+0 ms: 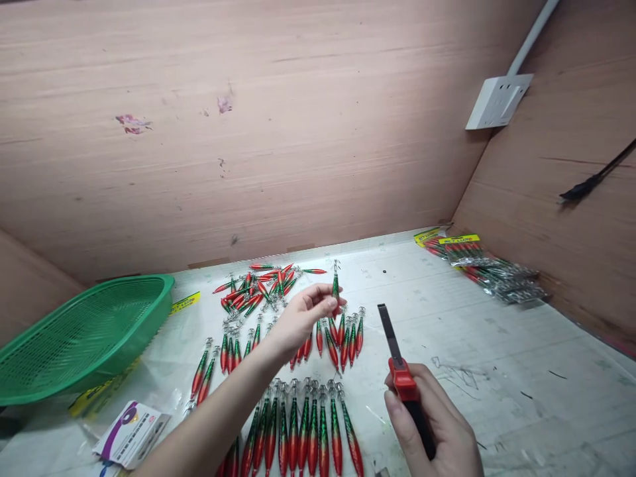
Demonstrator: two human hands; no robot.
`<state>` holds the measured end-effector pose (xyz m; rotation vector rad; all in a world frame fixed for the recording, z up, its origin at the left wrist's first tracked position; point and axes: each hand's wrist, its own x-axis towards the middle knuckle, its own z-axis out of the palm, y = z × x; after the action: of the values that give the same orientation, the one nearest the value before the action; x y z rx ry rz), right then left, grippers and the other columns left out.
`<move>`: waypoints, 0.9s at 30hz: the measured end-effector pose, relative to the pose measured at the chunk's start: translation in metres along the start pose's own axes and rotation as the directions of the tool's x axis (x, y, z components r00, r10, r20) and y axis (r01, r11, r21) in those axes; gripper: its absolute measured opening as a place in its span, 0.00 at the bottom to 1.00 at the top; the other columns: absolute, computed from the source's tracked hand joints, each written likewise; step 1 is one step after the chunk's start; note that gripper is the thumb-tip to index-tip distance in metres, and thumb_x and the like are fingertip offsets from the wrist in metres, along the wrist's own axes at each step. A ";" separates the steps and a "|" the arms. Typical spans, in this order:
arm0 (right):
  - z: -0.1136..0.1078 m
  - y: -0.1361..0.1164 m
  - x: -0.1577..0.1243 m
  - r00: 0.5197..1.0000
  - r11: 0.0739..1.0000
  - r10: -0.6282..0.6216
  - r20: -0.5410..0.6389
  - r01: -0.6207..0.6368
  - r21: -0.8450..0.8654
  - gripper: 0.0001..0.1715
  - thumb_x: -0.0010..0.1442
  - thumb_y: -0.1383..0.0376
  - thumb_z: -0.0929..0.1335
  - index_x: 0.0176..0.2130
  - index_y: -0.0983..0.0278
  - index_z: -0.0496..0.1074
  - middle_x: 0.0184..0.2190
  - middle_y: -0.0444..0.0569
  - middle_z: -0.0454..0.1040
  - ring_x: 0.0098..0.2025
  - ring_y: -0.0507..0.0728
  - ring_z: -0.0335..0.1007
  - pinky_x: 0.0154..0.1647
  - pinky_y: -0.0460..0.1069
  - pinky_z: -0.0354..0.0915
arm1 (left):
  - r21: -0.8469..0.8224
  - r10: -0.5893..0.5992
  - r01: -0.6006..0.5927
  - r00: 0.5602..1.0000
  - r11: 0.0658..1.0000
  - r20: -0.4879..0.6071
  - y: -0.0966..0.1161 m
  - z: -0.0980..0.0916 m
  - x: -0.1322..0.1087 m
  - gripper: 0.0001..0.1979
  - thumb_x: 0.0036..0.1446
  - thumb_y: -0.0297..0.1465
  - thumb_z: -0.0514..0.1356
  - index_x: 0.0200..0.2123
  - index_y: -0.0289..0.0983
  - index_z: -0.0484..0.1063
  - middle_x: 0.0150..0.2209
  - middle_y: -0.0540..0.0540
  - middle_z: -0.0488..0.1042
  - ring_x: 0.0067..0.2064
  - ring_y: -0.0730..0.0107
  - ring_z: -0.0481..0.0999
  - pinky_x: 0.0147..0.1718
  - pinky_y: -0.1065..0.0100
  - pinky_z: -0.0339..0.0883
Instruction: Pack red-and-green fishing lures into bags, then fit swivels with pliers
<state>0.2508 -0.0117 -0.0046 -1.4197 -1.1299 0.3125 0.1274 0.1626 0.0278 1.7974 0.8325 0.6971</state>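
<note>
My left hand (305, 315) reaches over the table and pinches a red-and-green squid jig (336, 286) upright, its hook crown at the top. In my right hand (442, 427) is a utility knife (403, 377) with a red-and-black handle, its dark blade out and pointing up and away. Below the left hand lie several more squid jigs (342, 341) in a loose group. Nearest me is a tight row of jigs (303, 430), hooks pointing away. Behind the left wrist a jumbled pile of jigs (261, 288) lies near the wall. My forearm hides some of them.
A green plastic basket (99, 331) stands at the left, with clear yellow-topped bags beside it and a white-and-purple card pack (132, 434) in front. Packed lures (489, 268) are stacked at the back right. A white socket (499, 101) is on the wall. Thread scraps (457, 374) lie on the right.
</note>
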 end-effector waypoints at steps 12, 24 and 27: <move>0.003 0.000 -0.003 0.994 0.998 -0.059 0.087 0.057 0.021 0.10 0.65 0.60 0.64 0.34 0.61 0.71 0.32 0.47 0.70 0.34 0.55 0.69 0.32 0.46 0.64 | -0.582 -0.179 0.105 0.981 0.806 -0.071 0.032 0.033 -0.072 0.20 0.49 0.37 0.72 0.43 0.39 0.72 0.31 0.54 0.68 0.33 0.76 0.66 0.36 0.71 0.63; 0.002 -0.001 -0.002 0.994 0.998 -0.062 0.085 0.060 0.021 0.11 0.65 0.60 0.65 0.32 0.61 0.69 0.33 0.47 0.70 0.34 0.55 0.69 0.33 0.46 0.65 | -0.340 -0.159 0.076 0.962 0.937 -0.223 0.036 0.038 -0.079 0.21 0.51 0.35 0.69 0.48 0.40 0.71 0.31 0.51 0.67 0.34 0.69 0.68 0.38 0.65 0.65; 0.003 0.000 -0.004 0.991 0.997 -0.065 0.115 0.062 0.037 0.11 0.65 0.61 0.65 0.31 0.61 0.69 0.32 0.47 0.70 0.34 0.54 0.70 0.34 0.46 0.65 | -0.297 -0.116 0.039 0.962 0.954 -0.246 0.034 0.039 -0.080 0.21 0.52 0.35 0.68 0.49 0.41 0.72 0.32 0.50 0.68 0.35 0.68 0.68 0.37 0.65 0.65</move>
<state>0.2465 -0.0125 -0.0068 -1.3475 -1.2562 0.3706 0.1174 0.0687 0.0395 1.4202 0.9168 0.9665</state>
